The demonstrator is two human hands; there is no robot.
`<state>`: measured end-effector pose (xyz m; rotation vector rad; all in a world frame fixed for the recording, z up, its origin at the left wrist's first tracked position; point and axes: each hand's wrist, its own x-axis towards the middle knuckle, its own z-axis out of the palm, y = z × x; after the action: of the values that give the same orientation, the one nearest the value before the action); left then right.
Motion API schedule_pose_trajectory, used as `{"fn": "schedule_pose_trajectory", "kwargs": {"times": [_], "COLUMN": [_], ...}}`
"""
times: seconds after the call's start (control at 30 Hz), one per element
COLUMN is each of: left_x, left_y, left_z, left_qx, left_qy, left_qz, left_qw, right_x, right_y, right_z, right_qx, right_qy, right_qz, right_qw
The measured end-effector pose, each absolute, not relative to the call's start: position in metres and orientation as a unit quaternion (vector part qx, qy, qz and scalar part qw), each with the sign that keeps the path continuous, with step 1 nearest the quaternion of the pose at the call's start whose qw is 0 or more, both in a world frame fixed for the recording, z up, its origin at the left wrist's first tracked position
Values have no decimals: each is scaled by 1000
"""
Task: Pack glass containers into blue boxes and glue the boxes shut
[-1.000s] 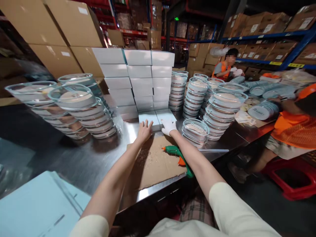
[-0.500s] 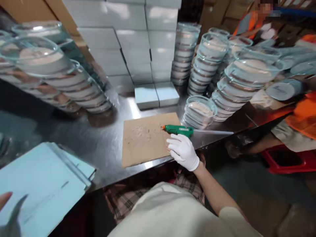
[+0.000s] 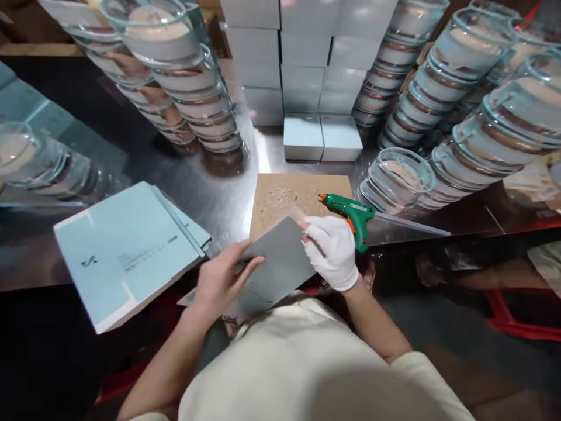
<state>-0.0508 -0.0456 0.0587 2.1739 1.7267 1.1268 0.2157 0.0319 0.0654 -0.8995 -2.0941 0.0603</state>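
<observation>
Both forearms bent in close to the body. Left hand [image 3: 221,278], bare, grips the near-left edge of a flat grey sheet [image 3: 274,266], thumb on top, fingers curled under. Right hand [image 3: 331,251], in a white glove, pinches the sheet's far-right corner. Sheet held tilted above the steel table [image 3: 210,181] edge, partly over a cardboard mat [image 3: 284,196]. Green glue gun [image 3: 350,210] lies just beside the gloved hand. Stack of pale blue flat cartons [image 3: 127,251] to the left.
</observation>
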Motion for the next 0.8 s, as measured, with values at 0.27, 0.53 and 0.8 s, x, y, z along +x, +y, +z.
{"fn": "schedule_pose_trajectory", "kwargs": {"times": [0.27, 0.53, 0.8], "left_x": [-32, -31, -59], "left_y": [-45, -64, -68], "left_z": [1, -17, -12], "left_qx": [728, 849, 669], "left_qy": [542, 458, 563], "left_qz": [416, 166, 383], "left_qw": [56, 204, 298], "right_x": [247, 264, 277], "right_y": [34, 30, -15], "right_z": [44, 24, 13], "right_qx": [-423, -222, -461], "right_qy": [-717, -517, -607], "right_qz": [518, 824, 444], "right_qw": [196, 67, 470]}}
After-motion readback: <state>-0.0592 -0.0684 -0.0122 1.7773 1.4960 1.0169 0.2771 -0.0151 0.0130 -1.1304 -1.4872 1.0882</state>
